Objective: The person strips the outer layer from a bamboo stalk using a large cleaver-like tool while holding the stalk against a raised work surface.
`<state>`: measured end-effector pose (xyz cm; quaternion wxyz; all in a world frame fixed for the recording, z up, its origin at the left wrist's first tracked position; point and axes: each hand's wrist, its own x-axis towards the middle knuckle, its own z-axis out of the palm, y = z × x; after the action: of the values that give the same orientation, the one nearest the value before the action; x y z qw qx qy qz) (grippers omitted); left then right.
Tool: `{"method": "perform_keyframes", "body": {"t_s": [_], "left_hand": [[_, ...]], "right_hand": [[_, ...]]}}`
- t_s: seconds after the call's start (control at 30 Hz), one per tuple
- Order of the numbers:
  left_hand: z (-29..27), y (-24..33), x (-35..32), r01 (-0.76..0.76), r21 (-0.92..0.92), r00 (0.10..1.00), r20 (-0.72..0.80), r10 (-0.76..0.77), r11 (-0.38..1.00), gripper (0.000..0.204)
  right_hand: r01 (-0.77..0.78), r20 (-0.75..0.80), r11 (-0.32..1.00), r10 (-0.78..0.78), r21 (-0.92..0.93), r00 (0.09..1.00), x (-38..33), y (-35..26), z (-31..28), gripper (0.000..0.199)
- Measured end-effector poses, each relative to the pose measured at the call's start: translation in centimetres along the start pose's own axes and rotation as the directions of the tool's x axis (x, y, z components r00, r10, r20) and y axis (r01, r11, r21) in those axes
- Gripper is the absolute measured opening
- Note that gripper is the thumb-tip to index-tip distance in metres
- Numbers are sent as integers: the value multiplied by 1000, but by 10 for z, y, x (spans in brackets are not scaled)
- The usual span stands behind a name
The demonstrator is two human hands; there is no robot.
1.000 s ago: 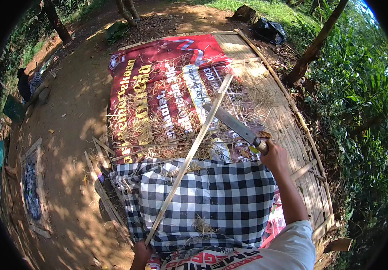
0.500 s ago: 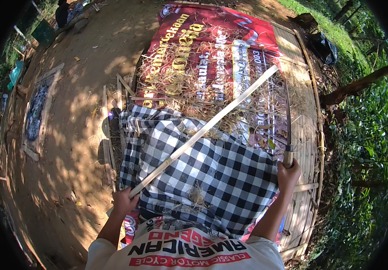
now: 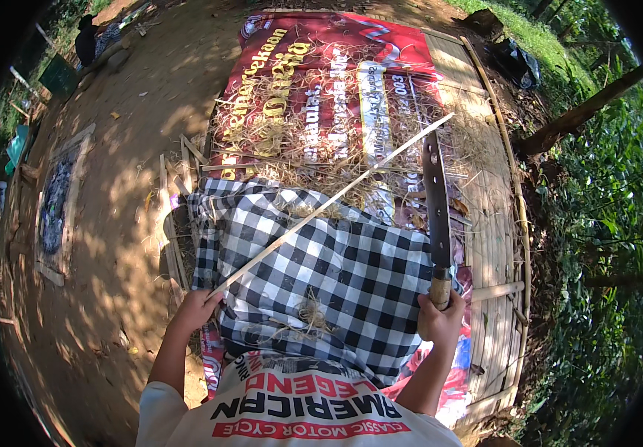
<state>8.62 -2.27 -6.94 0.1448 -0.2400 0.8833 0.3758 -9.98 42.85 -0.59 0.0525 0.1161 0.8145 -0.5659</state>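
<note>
Looks like we're at the shaving step: left hand (image 3: 197, 308) fingers clamped on the wooden strip (image 3: 329, 204), slanting toward the bamboo platform's (image 3: 493, 253) right edge, right hand (image 3: 440, 320) fingers round the knife (image 3: 437, 201); next stroke needs the strip steady.

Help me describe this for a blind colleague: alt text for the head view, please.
A person's left hand holds a thin pale strip slanting across a black-and-white checked cloth; the right hand grips a large knife, blade pointing away. Beyond, shavings lie scattered over a red banner on a slatted platform outdoors.
</note>
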Motion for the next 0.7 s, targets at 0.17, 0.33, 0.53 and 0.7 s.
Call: {"method": "perform_keyframes", "body": {"t_s": [0.17, 0.33, 0.53, 0.7], "left_hand": [[-8, 4, 10, -17, 116, 999, -41, 22, 993, 48], [2, 10, 11, 20, 259, 988, -151, 20, 966, 47], [34, -24, 19, -85, 283, 945, -282, 168, 955, 48], [49, -43, 22, -114, 307, 904, -363, 227, 945, 43]], "right_hand": [[-234, 260, 857, 123, 459, 958, -3, -7, 30, 33], [-257, 328, 816, 87, 518, 941, 16, -13, 42, 33], [-249, 288, 806, 103, 536, 952, 43, -13, 30, 28], [-241, 303, 877, 116, 416, 946, 57, -15, 32, 20]]}}
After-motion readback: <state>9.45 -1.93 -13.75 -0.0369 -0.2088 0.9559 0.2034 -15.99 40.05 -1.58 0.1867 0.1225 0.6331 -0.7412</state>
